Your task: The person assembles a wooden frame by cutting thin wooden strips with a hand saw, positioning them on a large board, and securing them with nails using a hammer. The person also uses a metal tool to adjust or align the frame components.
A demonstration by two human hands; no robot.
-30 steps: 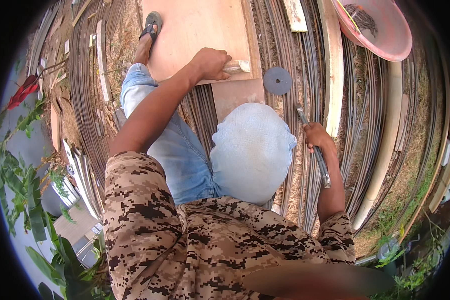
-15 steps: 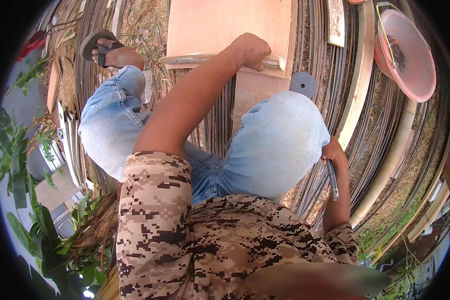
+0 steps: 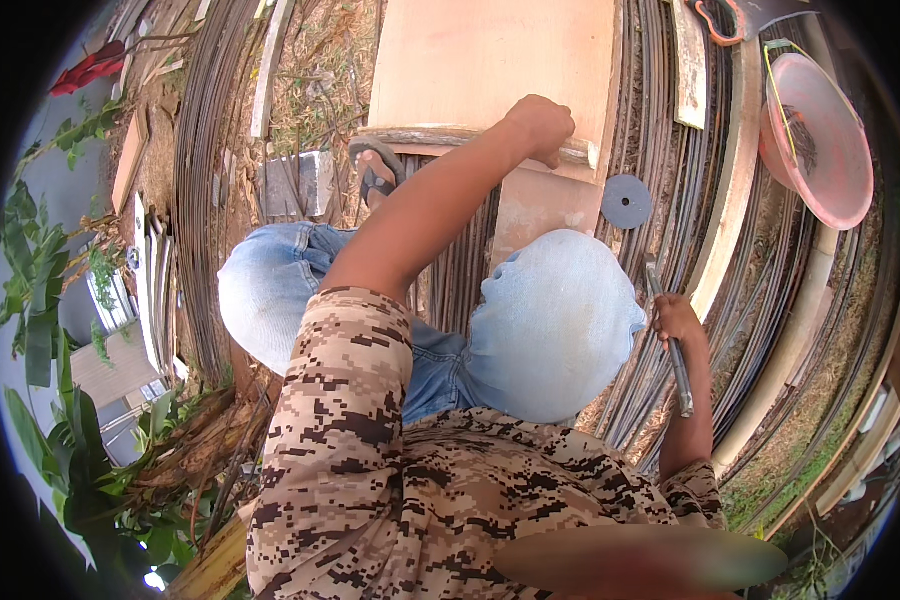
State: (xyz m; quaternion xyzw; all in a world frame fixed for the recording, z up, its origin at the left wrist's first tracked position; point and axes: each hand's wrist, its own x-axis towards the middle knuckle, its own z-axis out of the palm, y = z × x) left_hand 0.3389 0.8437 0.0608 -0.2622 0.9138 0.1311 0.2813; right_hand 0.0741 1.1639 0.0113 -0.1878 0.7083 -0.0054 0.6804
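Wooden batten [image 3: 425, 136] in left hand [image 3: 543, 128], arm [image 3: 445, 212] diagonally forward-right.

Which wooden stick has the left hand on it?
The rough strip lying crosswise under the left hand, at the near edge of the pale board. The wooden strips beside the board run lengthwise, untouched.

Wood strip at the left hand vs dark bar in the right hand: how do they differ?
Colour: the wood strip is pale brown; the dark bar is grey.
Pose: the wood strip lies across the view, along the board's near edge; the dark bar runs mostly up and down, slightly tilted.
Grip: the left hand holds the wood strip near its right end; the right hand holds the dark bar partway along.
Shared: both long and narrow.
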